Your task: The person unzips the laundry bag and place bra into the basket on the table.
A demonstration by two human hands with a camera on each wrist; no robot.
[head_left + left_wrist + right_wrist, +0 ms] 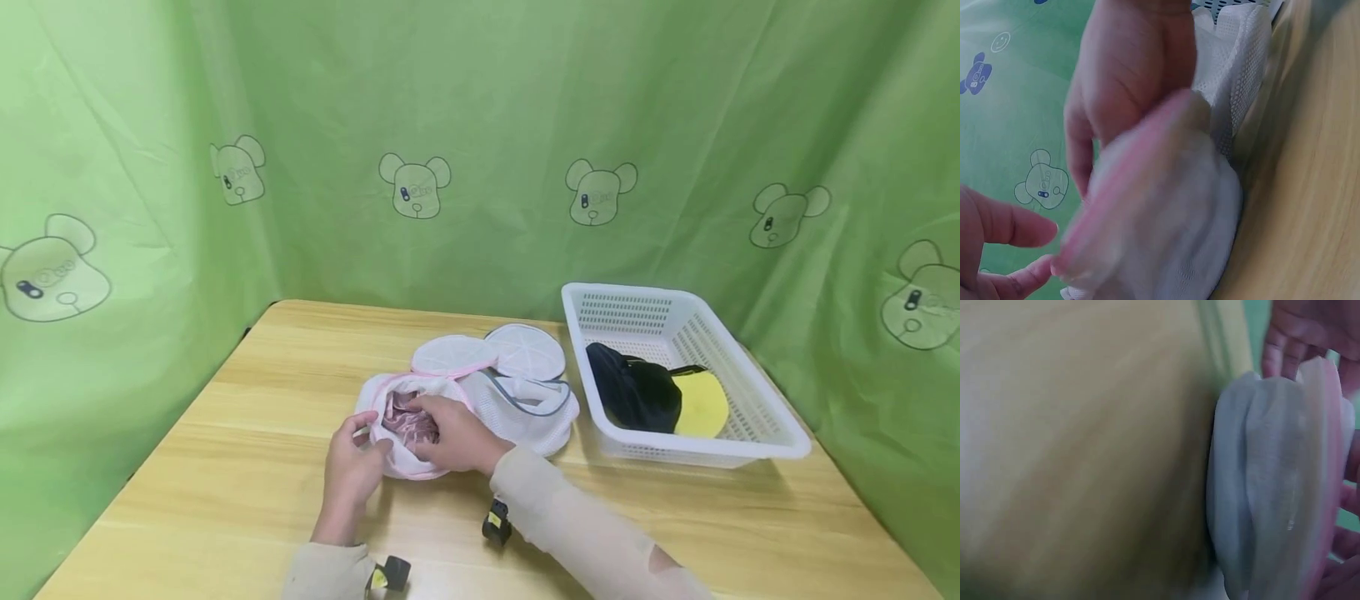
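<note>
A white mesh laundry bag [405,465] with a pink-trimmed mouth lies on the table, its round lid folded back behind it. Inside sits a crumpled, shiny pink garment [411,425]. My right hand [453,435] reaches into the mouth from the right, thumb and index finger spread over the garment; its other fingertips are hidden behind the rim. At the bag's left edge, my left hand [354,462] touches the pink rim [1129,181] with its fingertips, thumb and finger apart. A second mesh bag [517,417] with grey trim lies against the first, its lid also back.
A white plastic basket [750,375] stands at the right of the table, holding a black cap [637,392] and something yellow [702,404]. Green curtains with bear prints [495,100] hang around the wooden table [225,467].
</note>
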